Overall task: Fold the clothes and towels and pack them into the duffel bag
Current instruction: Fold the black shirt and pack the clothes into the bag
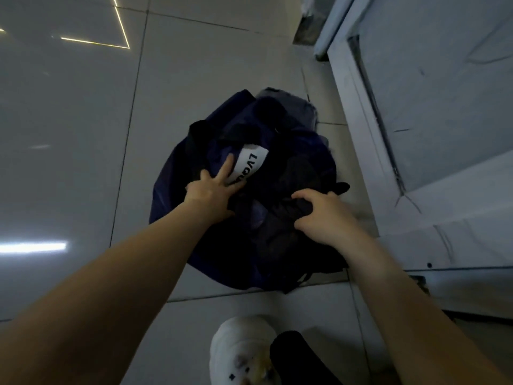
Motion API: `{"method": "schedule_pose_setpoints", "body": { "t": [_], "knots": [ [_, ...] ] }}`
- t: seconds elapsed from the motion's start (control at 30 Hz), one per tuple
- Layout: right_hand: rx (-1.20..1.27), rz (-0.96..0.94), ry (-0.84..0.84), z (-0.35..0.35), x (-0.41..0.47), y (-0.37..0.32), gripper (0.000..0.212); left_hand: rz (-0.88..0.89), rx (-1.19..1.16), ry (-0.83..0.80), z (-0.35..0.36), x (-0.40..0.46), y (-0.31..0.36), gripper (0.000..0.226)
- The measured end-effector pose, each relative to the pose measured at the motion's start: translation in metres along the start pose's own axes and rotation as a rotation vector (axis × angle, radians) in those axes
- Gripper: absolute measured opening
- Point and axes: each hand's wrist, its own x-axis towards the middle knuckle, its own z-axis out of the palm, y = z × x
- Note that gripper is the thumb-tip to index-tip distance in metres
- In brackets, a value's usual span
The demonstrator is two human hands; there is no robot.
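White slipper (pixel 241 348) nearest; beyond it, the right hand (pixel 319 215) bunches dark cloth (pixel 280 218), left hand (pixel 213 187) presses spread on the duffel bag (pixel 177 195) directly ahead.

Dim, soft, glare-streaked, edges warped

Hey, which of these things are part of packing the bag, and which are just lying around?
Part of the job:
duffel bag
dark clothes
left hand
right hand

Just lying about:
white slipper
grey cloth behind the bag
white door

Glossy white floor tiles (pixel 69 120), white door (pixel 444 107) at right, white slipper (pixel 241 348) below.
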Motion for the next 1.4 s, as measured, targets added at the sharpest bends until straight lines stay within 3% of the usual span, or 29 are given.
{"method": "schedule_pose_setpoints", "body": {
  "t": [0.07, 0.27, 0.53, 0.73, 0.8, 0.83, 0.9, 0.93, 1.0, 1.03, 1.13, 1.17, 1.27, 1.4],
  "knots": [
    [-0.01, -0.003, 0.006, 0.003, 0.003, 0.0, 0.056, -0.061, -0.071, 0.047, -0.001, 0.002, -0.006, 0.089],
    [-0.039, 0.029, 0.046, 0.014, 0.007, 0.007, 0.054, -0.323, -0.592, 0.051, 0.0, -0.011, -0.033, 0.112],
    [-0.15, -0.047, -0.003, 0.01, -0.008, 0.006, 0.05, -0.447, -0.669, -0.019, 0.047, -0.087, -0.008, 0.129],
    [0.095, -0.329, 0.183, 0.018, -0.02, -0.023, 0.06, -0.481, -0.817, 0.027, 0.058, -0.133, 0.006, 0.111],
    [0.071, -0.38, 0.247, 0.032, -0.012, -0.031, 0.062, -0.45, -0.65, 0.16, 0.052, -0.136, 0.002, 0.093],
    [0.038, -0.389, 0.257, 0.04, -0.007, -0.033, 0.062, -0.386, -0.482, 0.335, 0.05, -0.136, 0.001, 0.078],
    [-0.045, -0.375, 0.241, 0.051, 0.006, -0.033, 0.064, -0.138, -0.229, 0.682, 0.04, -0.129, 0.002, 0.044],
    [-0.079, -0.367, 0.226, 0.055, 0.011, -0.032, 0.065, 0.045, -0.159, 0.752, 0.037, -0.121, 0.003, 0.034],
    [-0.112, -0.355, 0.208, 0.058, 0.019, -0.032, 0.067, 0.377, 0.037, 0.637, 0.031, -0.1, 0.003, 0.027],
    [-0.116, -0.348, 0.203, 0.058, 0.022, -0.031, 0.067, 0.443, 0.156, 0.507, 0.027, -0.09, 0.001, 0.027],
    [-0.11, -0.326, 0.175, 0.055, 0.027, -0.029, 0.067, 0.319, 0.386, 0.037, 0.022, -0.072, -0.013, 0.049],
    [-0.121, -0.318, 0.166, 0.054, 0.028, -0.028, 0.068, 0.303, 0.45, -0.036, 0.022, -0.071, -0.016, 0.055],
    [-0.155, -0.298, 0.152, 0.053, 0.028, -0.028, 0.067, 0.317, 0.596, -0.063, 0.026, -0.077, -0.026, 0.065],
    [-0.197, -0.268, 0.138, 0.054, 0.024, -0.032, 0.069, 0.242, 0.584, -0.121, 0.029, -0.089, -0.044, 0.07]
  ]
}}
